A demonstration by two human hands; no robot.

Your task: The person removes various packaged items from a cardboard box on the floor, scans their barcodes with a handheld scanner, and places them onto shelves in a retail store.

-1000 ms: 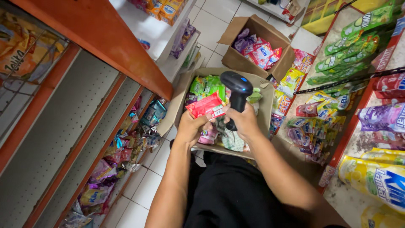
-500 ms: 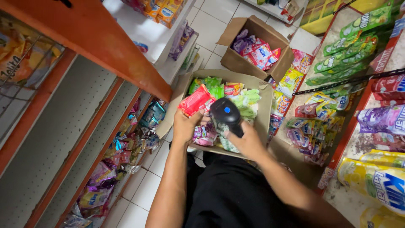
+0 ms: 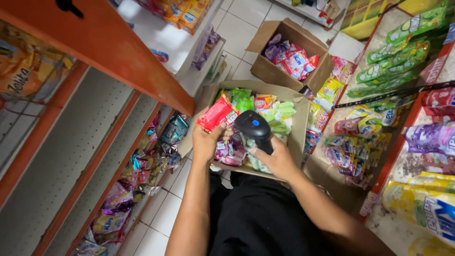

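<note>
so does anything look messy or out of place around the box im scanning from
Mostly tidy. The odd spot is the floor by the second cardboard box: loose snack packets lie spilled beside it instead of inside. The left hand holds a red packet, and the right hand holds the scanner.

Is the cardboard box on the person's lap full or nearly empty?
Full. The cardboard box has open flaps and is heaped with green, purple and orange snack packets; its bottom is hidden. The left hand holds a red packet over it.

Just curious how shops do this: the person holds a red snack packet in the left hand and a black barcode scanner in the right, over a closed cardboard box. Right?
Not quite. The head view shows the cardboard box open, flaps out, full of sweet packets. The rest holds: left hand on the red snack packet, right hand on the black barcode scanner.
</note>
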